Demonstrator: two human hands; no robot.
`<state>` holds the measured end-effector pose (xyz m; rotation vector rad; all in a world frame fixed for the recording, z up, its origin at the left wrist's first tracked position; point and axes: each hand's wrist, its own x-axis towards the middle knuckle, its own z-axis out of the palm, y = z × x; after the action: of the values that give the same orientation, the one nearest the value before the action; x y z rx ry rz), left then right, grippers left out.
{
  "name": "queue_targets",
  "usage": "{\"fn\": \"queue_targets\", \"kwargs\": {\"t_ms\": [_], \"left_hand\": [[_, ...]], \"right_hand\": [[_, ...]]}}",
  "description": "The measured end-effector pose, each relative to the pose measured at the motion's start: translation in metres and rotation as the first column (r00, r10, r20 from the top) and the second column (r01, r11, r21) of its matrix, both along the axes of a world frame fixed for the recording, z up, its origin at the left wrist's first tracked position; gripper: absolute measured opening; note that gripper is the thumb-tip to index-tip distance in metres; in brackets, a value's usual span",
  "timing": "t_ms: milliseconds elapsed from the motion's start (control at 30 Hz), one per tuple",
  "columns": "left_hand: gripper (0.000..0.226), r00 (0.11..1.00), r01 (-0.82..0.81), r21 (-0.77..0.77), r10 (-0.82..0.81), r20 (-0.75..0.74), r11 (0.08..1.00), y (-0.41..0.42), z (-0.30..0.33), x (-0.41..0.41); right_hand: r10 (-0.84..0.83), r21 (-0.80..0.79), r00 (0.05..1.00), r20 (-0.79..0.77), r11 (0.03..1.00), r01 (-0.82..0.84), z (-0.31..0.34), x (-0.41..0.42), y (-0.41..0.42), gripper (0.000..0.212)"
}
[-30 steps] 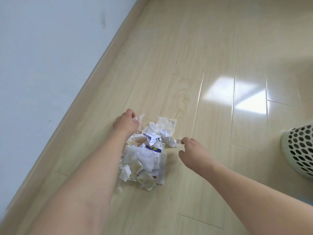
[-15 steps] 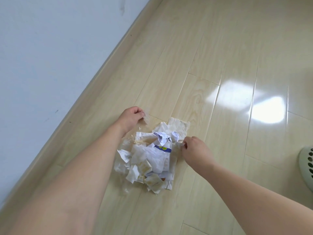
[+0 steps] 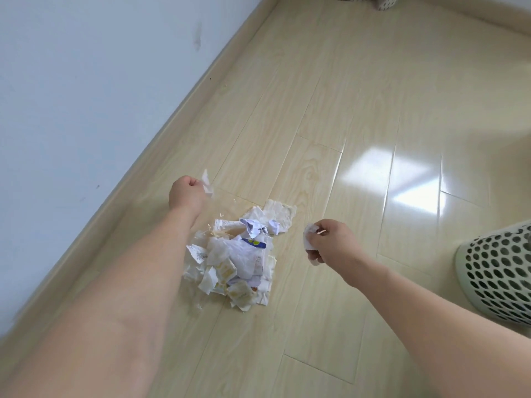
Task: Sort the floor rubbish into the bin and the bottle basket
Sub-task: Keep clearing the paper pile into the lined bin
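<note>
Floor rubbish, a paper pile (image 3: 238, 254), loses two scraps: the left hand (image 3: 186, 193) and right hand (image 3: 330, 242) now lift clear of the pile, each pinching one, ready for the perforated bin (image 3: 497, 277) beside it.

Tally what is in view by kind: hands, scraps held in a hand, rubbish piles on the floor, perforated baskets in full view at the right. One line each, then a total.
Hands: 2, left hand, right hand
Held scraps: 2, clear scrap, white scrap
Rubbish piles: 1, paper pile
Perforated baskets: 1, basket
Total: 6
</note>
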<state>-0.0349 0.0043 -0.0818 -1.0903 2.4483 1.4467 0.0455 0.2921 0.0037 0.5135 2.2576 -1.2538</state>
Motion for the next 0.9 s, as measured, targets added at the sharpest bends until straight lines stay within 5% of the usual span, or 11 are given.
{"fn": "queue_targets", "kwargs": {"t_ms": [133,267,533,700,900], "left_hand": [[0.020,0.981,0.178,-0.105,-0.184,-0.054,0.978,0.020,0.061,0.014],[0.012,0.910,0.390,-0.018,-0.388,-0.144,0.921,0.070,0.142,0.027],[0.012,0.601,0.799,0.056,-0.791,-0.116,0.599,0.226,0.284,0.100],[0.014,0.418,0.908,0.064,-0.906,-0.073,0.414,0.341,0.324,0.164],[0.016,0.317,0.947,0.056,-0.948,0.010,0.317,0.464,0.305,0.239]], "right_hand": [[-0.013,-0.068,0.997,0.074,0.998,0.018,0.053,0.017,0.014,0.017],[-0.102,-0.073,0.993,0.058,0.992,0.106,0.111,0.045,0.039,0.016],[-0.301,-0.114,0.953,-0.035,0.949,0.295,0.202,0.137,0.125,0.014],[-0.524,-0.126,0.851,-0.012,0.845,0.519,0.219,0.205,0.214,0.014],[-0.792,-0.202,0.600,0.116,0.573,0.795,0.193,0.278,0.323,0.035]]}}
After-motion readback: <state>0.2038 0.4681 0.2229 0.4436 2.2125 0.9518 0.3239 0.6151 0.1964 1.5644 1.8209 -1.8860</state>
